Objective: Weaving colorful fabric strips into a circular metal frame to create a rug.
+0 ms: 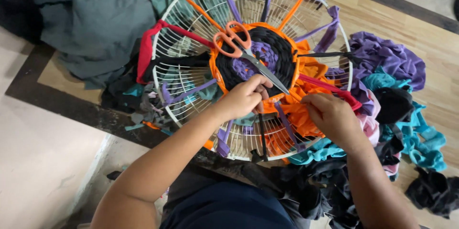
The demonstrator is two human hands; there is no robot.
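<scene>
I see a white coated-wire fan guard (191,73), smooth with a slight gloss. Woven into it are matt, soft jersey cloth strips (306,114) in orange, black and purple. The scissors (246,52) have glossy orange plastic handles and bright steel blades. Worktop (432,57) is pale wood laminate, satin, with a dark edge. The grey cloth heap (91,18) looks matt.

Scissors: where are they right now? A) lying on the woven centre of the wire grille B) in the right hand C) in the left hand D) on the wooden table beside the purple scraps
A: the orange-handled scissors lie loose on the black, purple and orange weave at the middle of the white wire grille, while the left hand and right hand work the fabric strips at the weave's near edge.
</scene>
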